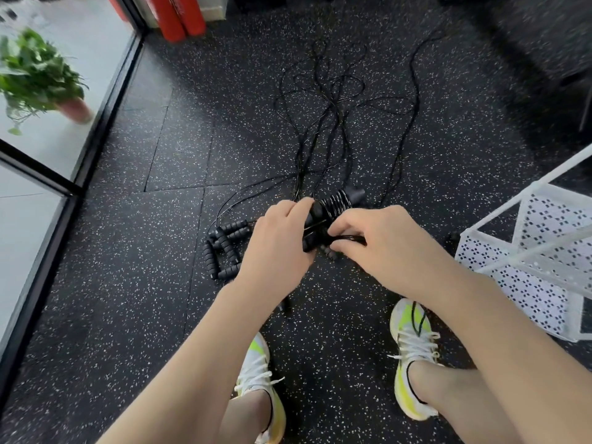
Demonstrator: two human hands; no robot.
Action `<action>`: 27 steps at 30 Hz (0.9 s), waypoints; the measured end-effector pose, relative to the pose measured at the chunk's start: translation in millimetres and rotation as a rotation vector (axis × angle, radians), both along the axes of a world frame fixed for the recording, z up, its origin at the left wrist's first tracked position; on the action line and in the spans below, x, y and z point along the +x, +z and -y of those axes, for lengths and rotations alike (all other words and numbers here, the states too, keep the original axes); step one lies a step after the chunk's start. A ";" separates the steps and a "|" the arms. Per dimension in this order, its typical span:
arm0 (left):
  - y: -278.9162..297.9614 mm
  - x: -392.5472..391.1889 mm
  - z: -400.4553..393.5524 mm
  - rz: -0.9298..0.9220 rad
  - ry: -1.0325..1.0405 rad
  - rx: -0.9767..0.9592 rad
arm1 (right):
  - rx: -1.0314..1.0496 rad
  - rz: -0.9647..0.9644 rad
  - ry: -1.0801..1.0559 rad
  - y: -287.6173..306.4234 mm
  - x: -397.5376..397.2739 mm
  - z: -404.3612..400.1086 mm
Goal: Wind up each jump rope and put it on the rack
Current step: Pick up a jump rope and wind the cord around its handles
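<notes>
Spare handles (224, 248): black ribbed grips piled on the floor (128, 299) at about 9 o'clock from the hands, cords still attached; a snagged cord could drag them along.
Left hand (278, 241): curled around the near end of the bundle, fingers closed on the paired handles; if this grip loosens, the coils could probably slide off the end.
Bundle (333, 206): the jump rope being wound, held between both hands above the floor, shiny cord wrapped in tight turns round the handles, far end pointing to 1 o'clock; turns laid unevenly may spring loose once released.
Loose ropes (333, 100): a tangle of thin black cords fanning out toward 12 o'clock; I cannot tell which strand belongs to the bundle, so pulling in slack may tighten a knot among the others.
Right hand (384, 238): fingertips pinching a short loop of cord against the bundle's near end, seemingly tucking the tail; a poor tuck would let the winding unravel on the way to the rack.
Right shoe (413, 354): at 5 o'clock, a dark cord appears to lie over its laces; stepping could trip or yank it.
Rack (525, 251): white perforated shelves at 3 o'clock, near the right hand; a loosely wound bundle might catch or roll off.
</notes>
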State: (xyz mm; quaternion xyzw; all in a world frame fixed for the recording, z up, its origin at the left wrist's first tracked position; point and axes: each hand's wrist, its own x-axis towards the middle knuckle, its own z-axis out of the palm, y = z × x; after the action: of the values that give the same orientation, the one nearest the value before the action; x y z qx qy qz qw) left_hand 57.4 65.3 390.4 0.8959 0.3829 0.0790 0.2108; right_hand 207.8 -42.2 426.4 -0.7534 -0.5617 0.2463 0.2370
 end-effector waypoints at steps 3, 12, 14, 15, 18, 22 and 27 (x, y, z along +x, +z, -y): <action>-3.5 -0.4 3.2 -0.031 -0.079 0.027 | -0.008 0.088 -0.025 3.7 5.0 0.2; -8.3 0.9 7.4 -0.026 -0.213 0.045 | -0.004 -0.013 -0.085 1.1 28.0 -0.1; -7.2 0.3 8.3 -0.008 -0.223 0.024 | -0.007 -0.024 -0.078 -0.4 32.6 -1.0; -6.5 -0.2 8.6 0.003 -0.232 0.011 | -0.009 -0.050 -0.081 -0.3 34.3 -1.0; -3.8 -1.4 9.1 0.031 -0.278 -0.027 | -0.014 -0.158 -0.098 0.3 38.4 0.2; 1.3 -2.4 8.9 0.095 -0.305 -0.111 | -0.011 -0.342 -0.079 0.2 47.1 0.1; 16.2 -4.5 12.1 0.222 -0.262 -0.244 | 0.036 -0.577 -0.097 -3.5 59.4 2.8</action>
State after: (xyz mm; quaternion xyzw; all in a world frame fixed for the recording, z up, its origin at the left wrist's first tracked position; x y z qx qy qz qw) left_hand 52.9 53.2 406.6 0.8918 0.2441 0.1022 0.3670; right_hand 267.2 -45.0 422.9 -0.6737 -0.4389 0.4289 0.4118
